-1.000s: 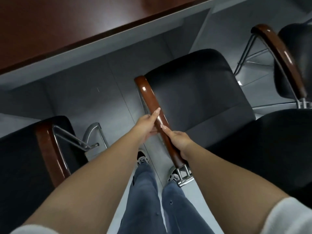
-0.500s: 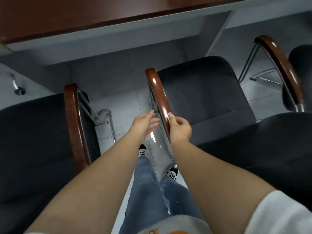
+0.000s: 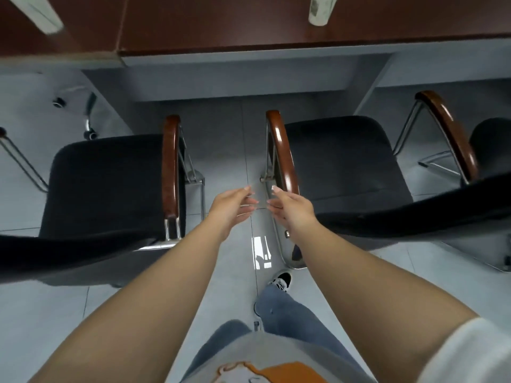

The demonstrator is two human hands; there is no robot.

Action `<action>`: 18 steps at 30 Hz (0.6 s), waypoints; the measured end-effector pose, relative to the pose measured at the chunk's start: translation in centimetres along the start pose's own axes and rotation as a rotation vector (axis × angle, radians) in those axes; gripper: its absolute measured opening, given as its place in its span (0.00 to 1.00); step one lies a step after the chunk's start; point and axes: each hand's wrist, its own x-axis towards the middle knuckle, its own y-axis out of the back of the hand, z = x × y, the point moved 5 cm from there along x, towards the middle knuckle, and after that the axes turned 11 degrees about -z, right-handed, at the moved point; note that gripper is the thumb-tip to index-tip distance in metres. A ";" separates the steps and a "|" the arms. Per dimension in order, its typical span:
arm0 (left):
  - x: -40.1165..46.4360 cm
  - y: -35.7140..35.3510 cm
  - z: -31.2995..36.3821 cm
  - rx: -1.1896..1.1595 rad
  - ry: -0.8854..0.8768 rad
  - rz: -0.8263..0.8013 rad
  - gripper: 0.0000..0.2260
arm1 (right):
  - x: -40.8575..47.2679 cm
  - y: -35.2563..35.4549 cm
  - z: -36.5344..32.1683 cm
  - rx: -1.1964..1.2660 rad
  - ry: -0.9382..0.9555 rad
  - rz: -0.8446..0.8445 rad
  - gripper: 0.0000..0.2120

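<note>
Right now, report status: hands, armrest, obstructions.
Left hand open, right hand open, both empty. Armrest beside right hand, not gripped. Second chair close on left.

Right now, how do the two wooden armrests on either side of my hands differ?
The left armrest runs nearly straight and looks dull; the right armrest curves and carries a bright streak. The left armrest stands apart from the left hand; the right armrest lies close beside the right hand. Both are reddish-brown wood on metal frames.

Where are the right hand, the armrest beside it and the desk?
right hand (image 3: 290,208), head view, back of the hand.
armrest (image 3: 284,153), head view, glossy wooden top.
desk (image 3: 221,23), head view, bare brown top.
</note>
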 end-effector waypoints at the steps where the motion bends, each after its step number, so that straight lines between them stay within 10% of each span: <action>1: -1.0 0.2 -0.1 0.022 -0.022 0.002 0.07 | -0.9 0.0 0.1 0.005 0.017 -0.007 0.09; 18: -18.4 -8.0 -2.5 0.219 -0.220 -0.226 0.06 | -18.1 7.1 2.9 -0.074 0.294 -0.072 0.06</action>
